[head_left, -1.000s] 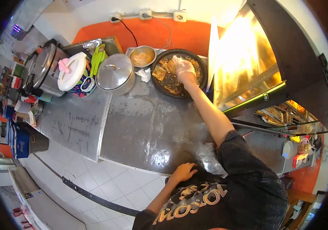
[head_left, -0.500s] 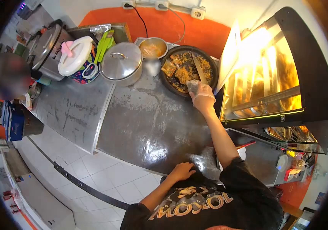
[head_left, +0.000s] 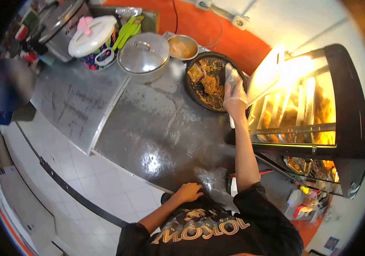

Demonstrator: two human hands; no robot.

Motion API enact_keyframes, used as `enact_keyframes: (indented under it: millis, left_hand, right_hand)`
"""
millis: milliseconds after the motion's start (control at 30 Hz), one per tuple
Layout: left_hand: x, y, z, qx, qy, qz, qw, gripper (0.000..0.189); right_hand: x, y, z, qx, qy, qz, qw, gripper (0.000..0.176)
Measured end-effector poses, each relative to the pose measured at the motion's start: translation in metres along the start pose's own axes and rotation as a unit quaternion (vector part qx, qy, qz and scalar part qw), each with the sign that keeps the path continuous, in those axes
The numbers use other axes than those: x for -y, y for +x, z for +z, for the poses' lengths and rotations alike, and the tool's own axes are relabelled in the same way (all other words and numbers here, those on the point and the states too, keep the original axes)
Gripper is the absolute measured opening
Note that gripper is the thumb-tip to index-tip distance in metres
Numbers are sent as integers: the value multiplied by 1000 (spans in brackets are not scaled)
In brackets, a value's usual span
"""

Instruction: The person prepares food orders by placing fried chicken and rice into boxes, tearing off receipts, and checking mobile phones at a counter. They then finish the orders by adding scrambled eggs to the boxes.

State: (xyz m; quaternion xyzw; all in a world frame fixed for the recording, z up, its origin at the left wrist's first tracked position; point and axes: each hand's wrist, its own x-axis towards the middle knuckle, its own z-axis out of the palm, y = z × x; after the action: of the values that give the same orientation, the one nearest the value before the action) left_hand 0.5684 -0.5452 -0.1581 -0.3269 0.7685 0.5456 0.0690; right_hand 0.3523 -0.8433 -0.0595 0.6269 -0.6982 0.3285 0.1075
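Observation:
My right hand (head_left: 235, 87), in a clear plastic glove, is over the right side of a dark round stone mortar (head_left: 189, 90). Its fingers point away from me, close together. A pale strip, apparently the handle of the knife (head_left: 232, 122), sticks out below my wrist; the blade is hidden under the hand. Inside the mortar lie orange-brown crumbly food (head_left: 211, 85) and a flat piece of food (head_left: 195, 73). My bare left hand (head_left: 188, 192) rests at the near edge of the counter, fingers loosely bent and holding nothing.
A lit glass display case (head_left: 293, 106) stands close on the right. Behind the dark metal counter (head_left: 148, 123) are a metal bowl (head_left: 183, 47) of orange liquid, a lidded pot (head_left: 144, 55), a patterned pot with a white lid (head_left: 92, 38) and green utensils (head_left: 128, 30).
My right hand has moved from the mortar's near edge onto its right side, over where the knife lay in view. The camera view has shifted and tilted. My left hand stays at the counter's edge.

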Motion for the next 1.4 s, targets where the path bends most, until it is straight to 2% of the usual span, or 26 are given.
enact_keyframes:
  millis: [33, 67, 133, 167, 200, 300, 400, 467, 500, 567, 633, 700, 733, 800, 833, 867, 933, 967, 1000, 1100, 1133, 1200, 1267, 1300, 1333, 1400]
  left_hand:
    - [2, -1, 2, -11, -5, 4, 1000, 41]
    - [6, 2, 0, -26, -5, 10, 1000, 41]
    - [3, 4, -9, -30, -21, 4, 999, 41]
    - [2, 6, -10, -27, -17, 0, 999, 41]
    - [1, 3, -7, -20, -14, -5, 1000, 41]
    - [9, 6, 1, -41, -35, 13, 998, 41]
    - [6, 5, -2, -20, -33, -4, 999, 40]
    - [6, 4, 3, -15, -33, -5, 999, 40]
    - [8, 8, 1, -16, -26, -2, 1000, 39]
    - [4, 11, 2, -6, -31, 9, 999, 39]
    - [9, 18, -8, -14, -29, 17, 999, 38]
    - [4, 8, -7, -28, -12, -8, 1000, 38]
    - [7, 6, -7, -27, -18, -11, 999, 38]
    - [10, 1, -6, -66, -35, -7, 997, 39]
    - [10, 1, -3, -67, -36, -7, 997, 39]
    - [12, 3, -1, -63, -44, -11, 997, 39]
    - [11, 6, -2, -60, -51, -12, 997, 39]
    - [8, 2, -2, -46, -44, -17, 998, 39]
    - [8, 4, -5, -37, -39, -21, 998, 39]
    - [5, -2, -8, -57, -28, -19, 998, 40]
    - [7, -1, -7, -55, -31, -20, 998, 40]
    - [10, -1, -3, -44, -52, -18, 997, 40]
    - [11, 2, -2, -35, -44, -19, 998, 40]
    - [10, 4, -2, -25, -39, -23, 999, 41]
    - [9, 7, -3, -28, -37, -19, 999, 41]
    - [9, 5, -6, -19, -28, -15, 999, 41]
  right_hand:
    - [27, 18, -20, -2, 91, -7, 996, 44]
    - [31, 17, -15, -6, -18, 13, 1000, 41]
    - [8, 8, 28, -70, 10, -88, 994, 39]
    - [2, -4, 44, 57, -19, 17, 998, 39]
    - [-4, -16, 59, 190, -74, 110, 973, 40]
    - [-38, 18, 44, 193, -64, 36, 978, 35]
    - [-5, 34, 10, 34, 10, 72, 997, 38]
    - [4, 22, 22, 15, 72, 110, 991, 42]
    - [-9, 7, 50, 55, 33, 20, 998, 42]
    - [-5, 3, 45, 94, -16, -63, 993, 41]
    - [9, 27, 41, 257, -22, 35, 965, 41]
    - [14, 41, 33, 83, 46, -34, 995, 41]
    - [28, 54, 15, 65, 61, -43, 995, 41]
    - [36, 53, 9, 57, 0, 66, 996, 43]
    - [32, 38, 18, -1, -4, 39, 999, 45]
    - [27, 25, 31, -10, 36, 30, 999, 50]
    - [-17, -11, 78, 180, -13, -14, 983, 54]
    - [-9, -3, 68, 219, -52, 26, 974, 54]
    - [-4, 11, 57, 218, -53, 24, 974, 54]
    - [22, 47, 17, 90, 27, 50, 994, 41]
    - [5, 52, 24, 17, 65, -8, 998, 52]
    - [21, 45, 19, -9, 200, 80, 977, 51]
    - [11, 25, 38, 30, 51, 92, 994, 53]
    - [8, 17, 44, 112, 65, 72, 989, 51]
    - [-21, 1, 72, 157, -71, -17, 985, 54]
    - [-18, 5, 71, 137, -40, 45, 989, 51]
